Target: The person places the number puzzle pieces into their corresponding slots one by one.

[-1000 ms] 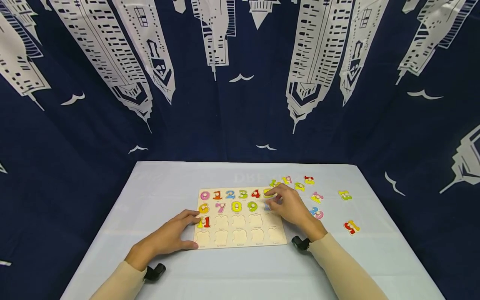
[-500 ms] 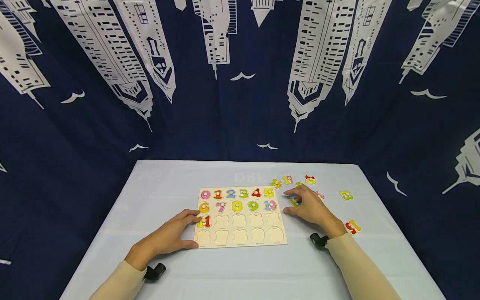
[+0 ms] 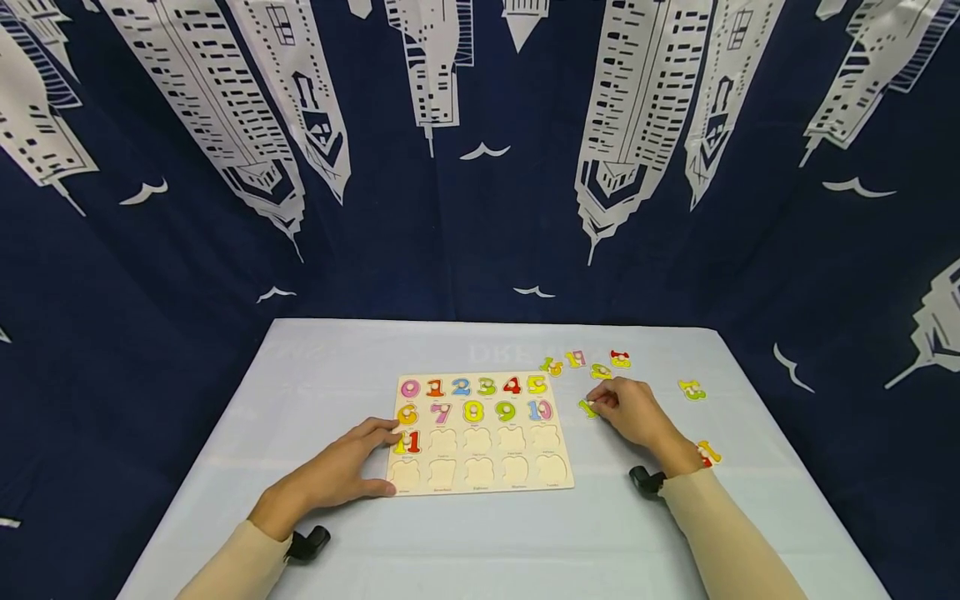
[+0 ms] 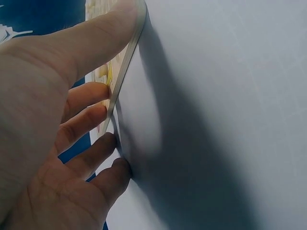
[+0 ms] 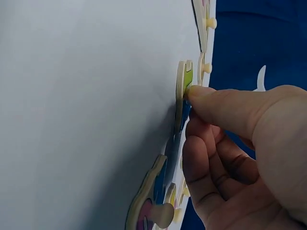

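Number-puzzle board (image 3: 459, 442) lies flat on a white bench (image 3: 480, 546), pale wood, printed with four rows. Take its middle as the centre of a clock face, twelve pointing away from the person. Coloured number pieces (image 3: 487, 386) sit in the two farther rows, 0 to 5 and then 6 to 10; the third row has a yellow-and-red 11 (image 3: 408, 443) at its left end and four hollow recesses. Five more recesses fill the nearest row.

At nine o'clock, the person's left hand (image 3: 339, 469) rests on the board's edge, its grip loose and spread wide, thumb at the near corner toward eight.

Near three o'clock, just off the board, the right hand (image 3: 636, 414) has its grip narrowed to a pinch on a green-and-blue piece (image 5: 182, 91). Whether that piece touches the bench I cannot tell. In the right wrist view, a pink-and-blue piece (image 5: 152, 206) with a round knob lies between six and seven o'clock from it.

Loose pieces (image 3: 600, 372) cluster from one to two o'clock. Farther out, a green-and-yellow piece (image 3: 692, 390) lies slightly above three, and a red-and-orange piece (image 3: 708, 452) slightly below, partly hidden by the right wrist. Navy cloth (image 3: 442, 217) printed with white buildings hangs beyond twelve.
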Tool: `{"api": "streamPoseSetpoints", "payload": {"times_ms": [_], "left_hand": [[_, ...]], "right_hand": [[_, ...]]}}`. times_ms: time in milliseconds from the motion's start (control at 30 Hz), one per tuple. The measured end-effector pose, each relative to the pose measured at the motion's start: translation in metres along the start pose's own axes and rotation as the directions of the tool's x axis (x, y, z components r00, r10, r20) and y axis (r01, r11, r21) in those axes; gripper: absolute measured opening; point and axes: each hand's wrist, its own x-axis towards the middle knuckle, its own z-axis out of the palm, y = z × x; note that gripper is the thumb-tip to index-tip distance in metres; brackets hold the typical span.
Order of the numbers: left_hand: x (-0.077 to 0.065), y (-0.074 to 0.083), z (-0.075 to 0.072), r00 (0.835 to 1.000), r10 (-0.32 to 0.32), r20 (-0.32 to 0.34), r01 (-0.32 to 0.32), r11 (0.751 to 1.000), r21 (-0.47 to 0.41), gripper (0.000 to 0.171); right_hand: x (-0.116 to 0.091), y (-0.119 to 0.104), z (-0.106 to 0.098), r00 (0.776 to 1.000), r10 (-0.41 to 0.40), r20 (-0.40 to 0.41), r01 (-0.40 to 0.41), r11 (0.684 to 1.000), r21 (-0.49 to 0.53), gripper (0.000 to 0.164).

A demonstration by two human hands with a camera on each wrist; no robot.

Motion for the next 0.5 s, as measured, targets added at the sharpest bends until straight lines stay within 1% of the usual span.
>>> {"api": "streamPoseSetpoints", "payload": {"times_ms": [100, 333, 500], "left_hand": [[0.0001, -0.0008, 0.0001, 1.0, 0.008, 0.001, -0.008, 1.0, 0.0, 0.081], [-0.0001, -0.0014, -0.0001, 1.0, -0.007, 0.004, 0.007, 1.0, -0.012, 0.082], [-0.0002, -0.0012, -0.0011, 1.0, 0.009, 0.006, -0.009, 1.0, -0.009, 0.081]], "right_hand": [[-0.0001, 0.0005, 0.001, 1.0, 0.003, 0.001, -0.003, 1.0, 0.0, 0.005], [0.0012, -0.0008, 0.003, 1.0, -0.02, 0.0, 0.02, 1.0, -0.016, 0.006], [0.0006, -0.0056, 0.003, 0.998, -0.026, -0.05, 0.024, 0.999, -0.036, 0.005]]}}
